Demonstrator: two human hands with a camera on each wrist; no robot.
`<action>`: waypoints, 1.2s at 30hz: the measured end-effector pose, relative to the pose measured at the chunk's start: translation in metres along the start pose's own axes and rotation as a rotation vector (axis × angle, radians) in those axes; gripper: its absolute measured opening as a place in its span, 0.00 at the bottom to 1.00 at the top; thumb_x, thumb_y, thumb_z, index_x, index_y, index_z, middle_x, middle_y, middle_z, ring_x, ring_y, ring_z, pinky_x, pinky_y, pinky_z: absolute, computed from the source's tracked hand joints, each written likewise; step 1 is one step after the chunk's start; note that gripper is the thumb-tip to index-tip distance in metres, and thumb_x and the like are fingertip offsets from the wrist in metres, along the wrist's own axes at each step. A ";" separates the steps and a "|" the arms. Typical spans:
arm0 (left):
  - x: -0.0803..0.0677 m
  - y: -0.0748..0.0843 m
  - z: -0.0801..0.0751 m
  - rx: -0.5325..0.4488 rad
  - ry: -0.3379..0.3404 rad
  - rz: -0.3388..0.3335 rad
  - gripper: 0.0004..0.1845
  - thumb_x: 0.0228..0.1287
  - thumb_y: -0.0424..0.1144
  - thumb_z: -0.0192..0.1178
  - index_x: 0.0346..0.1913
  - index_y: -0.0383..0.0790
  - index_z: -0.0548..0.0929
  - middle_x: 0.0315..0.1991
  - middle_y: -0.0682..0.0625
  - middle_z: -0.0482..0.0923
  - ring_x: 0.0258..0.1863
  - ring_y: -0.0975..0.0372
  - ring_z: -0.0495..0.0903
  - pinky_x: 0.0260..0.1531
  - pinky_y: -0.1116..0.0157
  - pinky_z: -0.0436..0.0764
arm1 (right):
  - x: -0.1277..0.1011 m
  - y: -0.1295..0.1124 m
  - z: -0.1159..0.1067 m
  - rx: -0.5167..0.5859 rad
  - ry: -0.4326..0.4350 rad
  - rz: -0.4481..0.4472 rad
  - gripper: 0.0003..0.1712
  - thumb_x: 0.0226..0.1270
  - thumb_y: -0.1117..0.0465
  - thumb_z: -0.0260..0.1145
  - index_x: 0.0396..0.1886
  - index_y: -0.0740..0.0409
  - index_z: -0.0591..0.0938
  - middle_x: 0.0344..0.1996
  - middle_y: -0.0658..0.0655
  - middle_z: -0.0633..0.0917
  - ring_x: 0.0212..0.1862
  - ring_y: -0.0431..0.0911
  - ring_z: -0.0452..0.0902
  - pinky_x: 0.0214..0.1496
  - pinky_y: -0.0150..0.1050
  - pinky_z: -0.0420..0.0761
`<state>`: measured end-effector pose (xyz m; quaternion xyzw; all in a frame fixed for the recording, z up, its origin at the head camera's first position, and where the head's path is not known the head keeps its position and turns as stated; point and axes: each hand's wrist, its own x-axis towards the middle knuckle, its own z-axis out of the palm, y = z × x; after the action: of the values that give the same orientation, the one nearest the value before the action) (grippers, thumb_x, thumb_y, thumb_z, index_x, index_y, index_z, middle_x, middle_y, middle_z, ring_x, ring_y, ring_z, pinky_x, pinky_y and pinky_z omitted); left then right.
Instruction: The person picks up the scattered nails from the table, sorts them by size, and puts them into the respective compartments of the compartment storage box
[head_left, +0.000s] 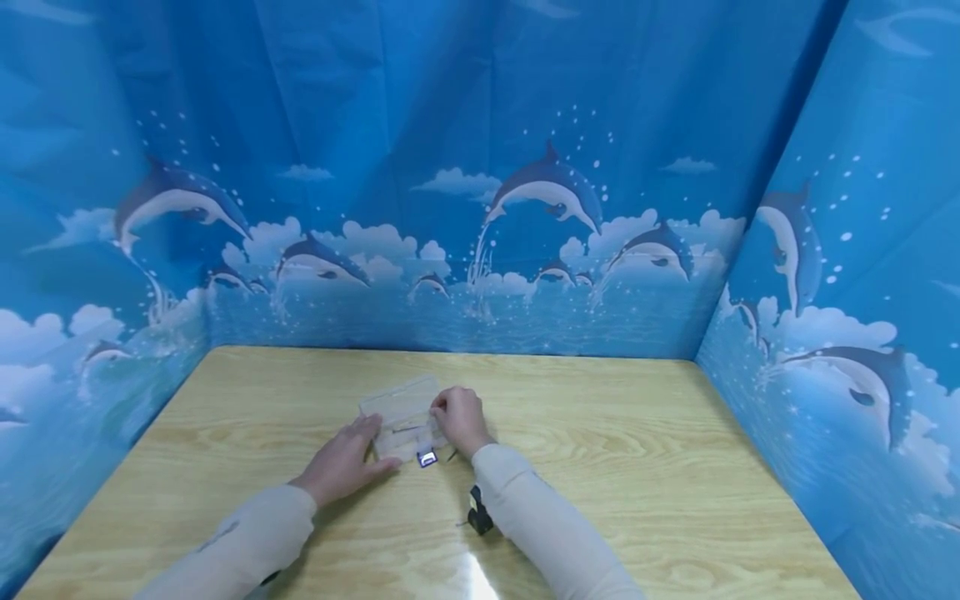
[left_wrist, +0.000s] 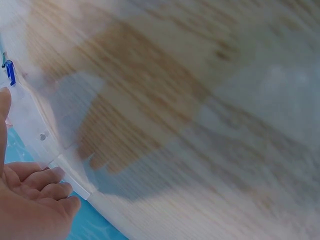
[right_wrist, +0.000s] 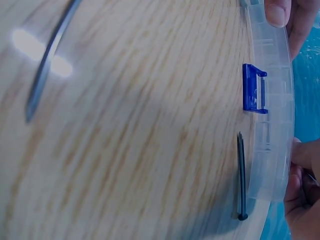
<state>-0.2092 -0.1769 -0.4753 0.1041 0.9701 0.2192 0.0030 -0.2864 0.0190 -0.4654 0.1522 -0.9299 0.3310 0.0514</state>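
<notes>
A clear plastic compartment box [head_left: 397,443] lies with its lid [head_left: 401,400] raised at the back and a blue latch [right_wrist: 246,89] at its front. My left hand [head_left: 348,458] holds the box's left end, thumb at the front and fingers farther back. Over the right end, my right hand [head_left: 461,421] has its fingers curled at the compartments; I cannot tell what is between its fingertips. Inside the box a thin dark nail [head_left: 408,428] shows. Just in front of the box lies another nail [right_wrist: 241,175].
Closer to me, a further nail [right_wrist: 50,55] lies on the wood-grain table [head_left: 637,467], near a black device [head_left: 480,512] at the right sleeve. Blue dolphin-print curtains [head_left: 480,167] stand along the table's back and sides.
</notes>
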 end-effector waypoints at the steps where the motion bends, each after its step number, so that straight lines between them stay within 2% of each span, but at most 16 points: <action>1: 0.000 0.000 0.000 0.000 -0.001 -0.003 0.47 0.58 0.61 0.62 0.69 0.29 0.62 0.69 0.34 0.60 0.69 0.40 0.59 0.67 0.43 0.61 | 0.000 0.000 0.000 -0.001 0.002 0.000 0.03 0.61 0.65 0.69 0.29 0.59 0.88 0.27 0.52 0.87 0.31 0.41 0.81 0.36 0.32 0.82; 9: -0.002 0.002 -0.001 0.007 0.008 0.004 0.47 0.58 0.61 0.62 0.69 0.28 0.63 0.69 0.33 0.61 0.68 0.40 0.59 0.66 0.42 0.61 | 0.000 0.004 0.003 0.018 0.016 -0.006 0.03 0.60 0.65 0.69 0.28 0.58 0.88 0.27 0.51 0.87 0.30 0.40 0.81 0.36 0.32 0.82; 14: -0.003 0.003 -0.001 0.003 0.005 -0.005 0.47 0.58 0.60 0.63 0.69 0.29 0.62 0.69 0.33 0.60 0.68 0.39 0.59 0.66 0.42 0.60 | 0.001 0.009 0.002 0.083 0.020 -0.016 0.03 0.59 0.63 0.70 0.28 0.58 0.88 0.27 0.51 0.88 0.31 0.40 0.82 0.35 0.31 0.82; 21: -0.002 0.004 -0.001 -0.001 0.005 -0.011 0.48 0.57 0.61 0.63 0.69 0.29 0.62 0.70 0.34 0.60 0.69 0.40 0.58 0.67 0.42 0.60 | 0.000 0.011 -0.012 0.161 -0.016 0.006 0.04 0.61 0.63 0.69 0.33 0.58 0.88 0.31 0.52 0.88 0.36 0.43 0.83 0.39 0.35 0.83; 26: -0.002 0.002 0.000 -0.001 0.019 0.009 0.48 0.57 0.61 0.62 0.69 0.28 0.63 0.69 0.33 0.61 0.68 0.39 0.59 0.66 0.41 0.61 | -0.002 0.016 -0.022 0.166 -0.022 -0.007 0.04 0.62 0.62 0.69 0.33 0.58 0.88 0.31 0.52 0.88 0.34 0.42 0.83 0.38 0.34 0.83; 33: -0.002 0.000 0.001 0.012 0.040 0.037 0.48 0.57 0.62 0.62 0.68 0.27 0.64 0.68 0.32 0.62 0.68 0.39 0.60 0.66 0.41 0.62 | -0.006 0.025 -0.036 0.179 -0.053 0.026 0.05 0.62 0.60 0.69 0.33 0.56 0.88 0.31 0.51 0.88 0.32 0.39 0.80 0.35 0.32 0.82; 36: -0.002 0.000 0.001 0.012 0.036 0.041 0.48 0.58 0.62 0.62 0.68 0.27 0.63 0.68 0.32 0.61 0.68 0.39 0.60 0.66 0.41 0.61 | -0.008 0.031 -0.040 0.167 -0.051 0.008 0.05 0.62 0.61 0.69 0.33 0.56 0.88 0.30 0.51 0.88 0.31 0.39 0.80 0.35 0.32 0.82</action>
<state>-0.2069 -0.1770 -0.4768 0.1198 0.9690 0.2153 -0.0196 -0.2893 0.0684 -0.4545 0.1605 -0.9006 0.4036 0.0135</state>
